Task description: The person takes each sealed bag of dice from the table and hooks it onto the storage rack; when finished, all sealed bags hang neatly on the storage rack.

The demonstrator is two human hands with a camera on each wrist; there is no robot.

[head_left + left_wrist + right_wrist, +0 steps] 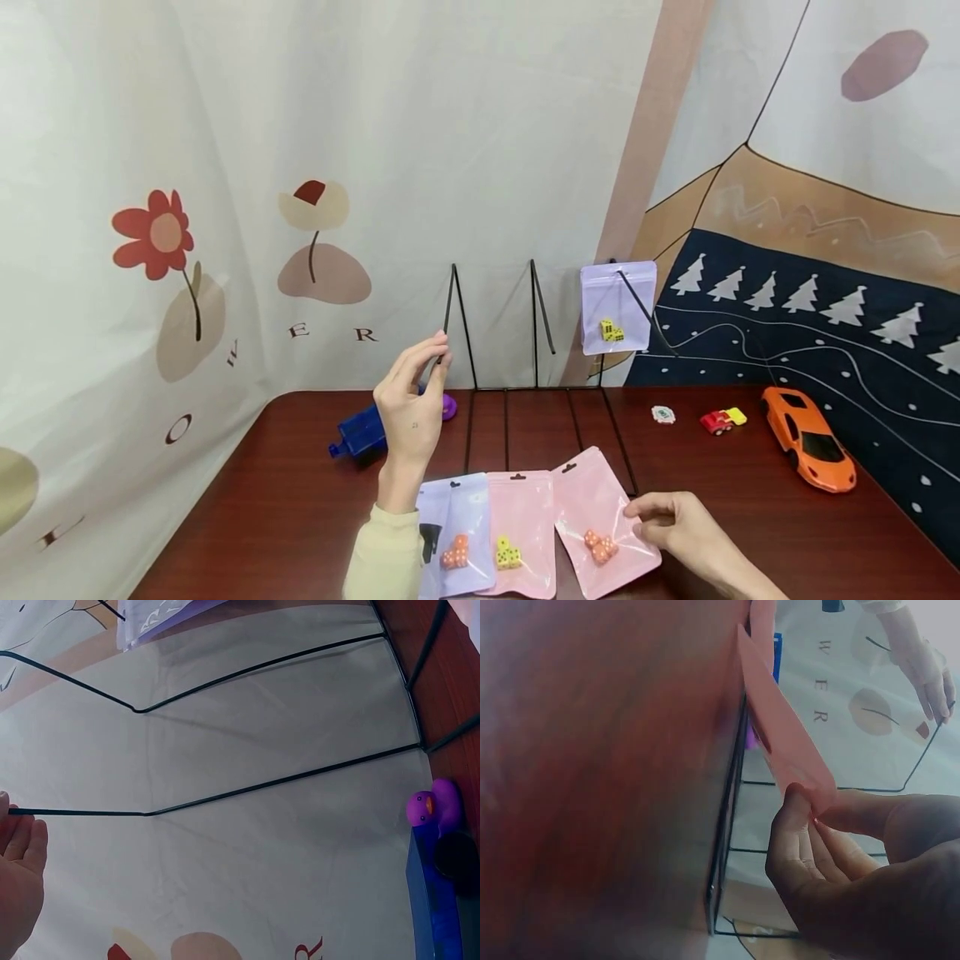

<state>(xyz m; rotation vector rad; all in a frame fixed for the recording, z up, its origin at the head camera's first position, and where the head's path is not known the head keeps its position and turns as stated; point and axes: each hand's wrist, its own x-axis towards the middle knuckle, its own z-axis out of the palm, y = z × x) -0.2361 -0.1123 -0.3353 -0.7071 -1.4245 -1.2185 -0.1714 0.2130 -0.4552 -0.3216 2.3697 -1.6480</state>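
Note:
My left hand [411,400] pinches the front end of the leftmost prong of a black wire rack [462,333] between thumb and fingers. With thumb and fingertips, my right hand [686,529] grips the right edge of a pink zip pouch [600,500] holding orange dice; in the right wrist view the pouch [787,727] stands tilted. Beside it lie a pink pouch [521,508] with yellow dice and a lilac pouch [468,508] with orange dice. Another lilac pouch [431,504] is partly hidden by the left sleeve. From the rack's right prong hangs a lilac pouch [615,296] with yellow dice.
Behind my left hand lies a blue bottle-shaped thing [360,433], with a purple toy duck [435,806] next to it. At the right of the table stand an orange toy car [810,442], a small red and yellow toy car [722,420] and a white chip [663,414].

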